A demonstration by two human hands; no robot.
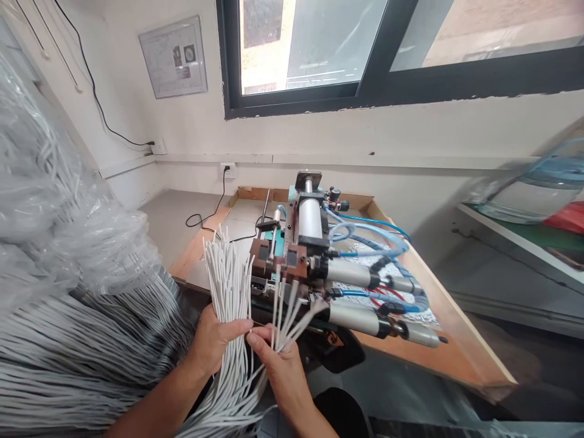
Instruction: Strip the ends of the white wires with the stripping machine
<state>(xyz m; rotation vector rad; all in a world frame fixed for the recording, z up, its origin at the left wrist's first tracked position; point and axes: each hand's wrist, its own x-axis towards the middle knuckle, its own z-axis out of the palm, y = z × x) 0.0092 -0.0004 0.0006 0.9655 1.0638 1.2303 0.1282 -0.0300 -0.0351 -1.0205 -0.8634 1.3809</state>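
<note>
My left hand is wrapped round a thick bundle of pale grey cables, whose ends point up and away from me. To the right, several separate cables fan out from my right hand, which is closed on them. The thumbs and fingertips of both hands meet close together between the two groups. Just beyond the cable ends stands a pneumatic machine with silver cylinders and a brown metal block. The loose lengths of cable hang down toward me below the hands.
At the left, a large pile of grey cables lies under clear plastic wrap. The machine sits in a wooden tray with white scraps and blue air hoses. A shelf with a large plastic bottle is at the right.
</note>
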